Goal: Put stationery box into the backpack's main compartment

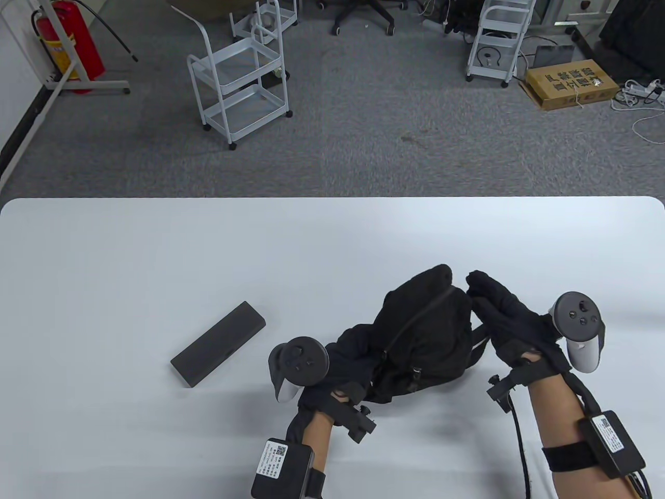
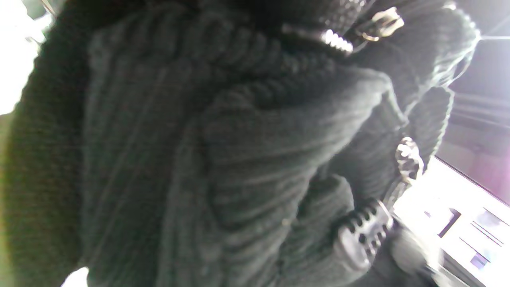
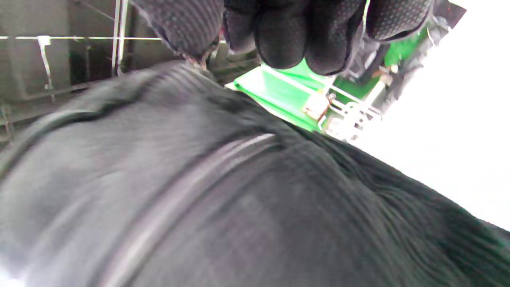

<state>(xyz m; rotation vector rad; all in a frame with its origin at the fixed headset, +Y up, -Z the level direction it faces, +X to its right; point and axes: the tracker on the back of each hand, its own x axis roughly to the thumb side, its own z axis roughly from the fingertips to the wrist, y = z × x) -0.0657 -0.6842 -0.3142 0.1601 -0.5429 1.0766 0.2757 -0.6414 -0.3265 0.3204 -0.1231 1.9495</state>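
**Observer:** Where is the stationery box [image 1: 218,344], and why is nobody touching it?

**Operator:** It lies flat on the table [image 1: 104,249], left of the backpack [image 1: 415,343] and well apart from it, nearer the table's near edge than the far one. I judge I leave it there because the bag isn't open yet; there's nowhere for the box to go.

**Observer:** So both hands are on the bag?

**Operator:** Yes. My left hand [image 1: 332,384] sits at the bag's near-left end, buried in the dark cloth. From the table view I cannot tell how its fingers lie. In the left wrist view, ribbed fabric fills the picture, with a zipper pull [image 2: 382,24] near the top, so I can't say it pinches anything.

**Observer:** And the right?

**Operator:** My right hand [image 1: 504,322] is against the bag's right flank, its fingers [image 3: 283,36] pressed together and reaching toward the far end. In the right wrist view the fingertips bunch just above the cloth, close over a zipper line [image 3: 191,187]. Whether they actually grip a pull, I can't tell.

**Observer:** Why hold it from both ends?

**Operator:** The bag is soft and slumped on its side. My judgement: one hand anchors it so the other can draw the zipper without dragging the whole thing across the table.
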